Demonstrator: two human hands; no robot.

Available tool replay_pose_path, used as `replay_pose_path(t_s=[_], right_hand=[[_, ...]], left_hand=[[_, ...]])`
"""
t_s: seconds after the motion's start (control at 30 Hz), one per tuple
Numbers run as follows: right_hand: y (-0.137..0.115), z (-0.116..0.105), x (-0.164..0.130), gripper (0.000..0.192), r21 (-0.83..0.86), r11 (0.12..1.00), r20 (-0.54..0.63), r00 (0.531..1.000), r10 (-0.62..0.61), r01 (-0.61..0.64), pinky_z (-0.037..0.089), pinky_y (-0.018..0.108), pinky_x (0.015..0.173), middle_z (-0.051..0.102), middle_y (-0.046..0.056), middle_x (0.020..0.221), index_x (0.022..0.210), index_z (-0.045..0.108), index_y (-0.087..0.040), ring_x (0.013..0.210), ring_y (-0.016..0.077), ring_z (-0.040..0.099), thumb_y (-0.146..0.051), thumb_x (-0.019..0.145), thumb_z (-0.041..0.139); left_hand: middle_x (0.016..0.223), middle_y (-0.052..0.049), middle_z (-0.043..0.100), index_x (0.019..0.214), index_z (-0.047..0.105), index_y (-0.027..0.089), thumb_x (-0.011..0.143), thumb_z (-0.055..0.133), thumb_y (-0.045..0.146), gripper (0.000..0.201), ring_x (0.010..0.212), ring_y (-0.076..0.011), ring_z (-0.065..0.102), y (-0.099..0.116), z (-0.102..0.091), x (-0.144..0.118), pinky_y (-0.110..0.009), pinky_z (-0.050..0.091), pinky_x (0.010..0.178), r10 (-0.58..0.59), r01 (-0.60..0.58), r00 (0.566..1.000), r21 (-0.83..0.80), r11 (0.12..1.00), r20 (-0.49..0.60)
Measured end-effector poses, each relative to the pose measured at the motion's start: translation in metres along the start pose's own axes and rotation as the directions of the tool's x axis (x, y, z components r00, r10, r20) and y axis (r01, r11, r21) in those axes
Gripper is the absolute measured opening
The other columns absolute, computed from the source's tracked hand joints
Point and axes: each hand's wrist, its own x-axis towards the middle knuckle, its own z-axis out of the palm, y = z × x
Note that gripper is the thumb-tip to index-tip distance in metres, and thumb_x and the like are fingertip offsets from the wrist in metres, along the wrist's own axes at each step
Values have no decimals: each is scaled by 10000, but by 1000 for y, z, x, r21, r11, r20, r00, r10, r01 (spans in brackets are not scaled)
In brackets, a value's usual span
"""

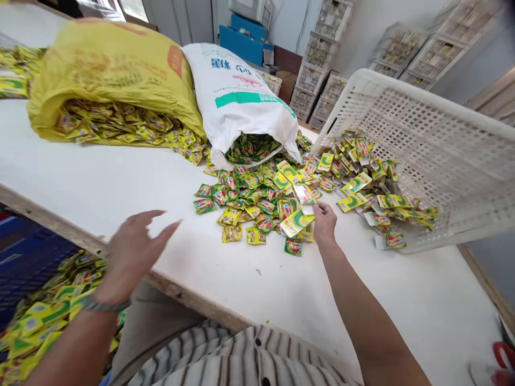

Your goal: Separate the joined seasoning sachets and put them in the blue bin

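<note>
My right hand (325,224) pinches a small printed carton (304,194) by its white end flap, over a heap of sachets. Another yellow-and-green carton (296,222) lies just under it; whether the fingers also touch this one I cannot tell. Over the table's front edge, my left hand (134,249) is empty, thumb and fingers apart. The green and yellow sachets (253,194) spill from the mouth of a white woven sack (245,80), mixed with several cartons at the right side of the heap.
A yellow plastic bag (116,59) full of sachets lies at the left. At right, a white perforated crate (426,118) rests on its side with cartons (356,185) in it. Below the table edge, a blue crate (28,268) holds more cartons. Red-handled scissors (502,355) lie bottom right.
</note>
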Motion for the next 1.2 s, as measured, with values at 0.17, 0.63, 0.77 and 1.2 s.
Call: replay_pose_path(t_s=[0.17,0.63,0.77,1.2], right_hand=[[22,-17,-20,424,-41,996,-60,995,76,-79,514,339,705,705,107,949,960,674,-132,836,225,634,-460,698,616],[48,-36,-48,459,22,994,-166,980,111,-109,531,319,736,719,117,1027,1070,686,-124,884,217,657,-467,793,561],[30,-52,-50,450,-34,999,-253,967,4,-13,515,300,737,714,113,1035,1077,690,-119,888,206,641,-463,827,542],[-16,-6,-128,287,-157,819,515,753,-409,552,516,307,794,717,94,923,1129,678,-186,840,190,655,-242,920,489]], left_hand=[[1329,-198,555,1288,555,126,816,554,571,648,1261,-375,468,20,63,68,-471,387,1032,84,-126,985,292,948,153],[1479,-185,420,1422,426,166,832,518,598,737,1362,-370,348,81,177,42,-519,228,1107,276,-348,858,94,933,433],[1358,-173,544,1322,543,164,818,598,520,620,1262,-337,468,100,167,18,-474,304,1075,273,-270,920,-50,961,282],[685,9,691,1024,575,174,634,803,407,508,553,-130,614,108,117,-39,-216,476,516,-22,539,806,-719,438,591]])
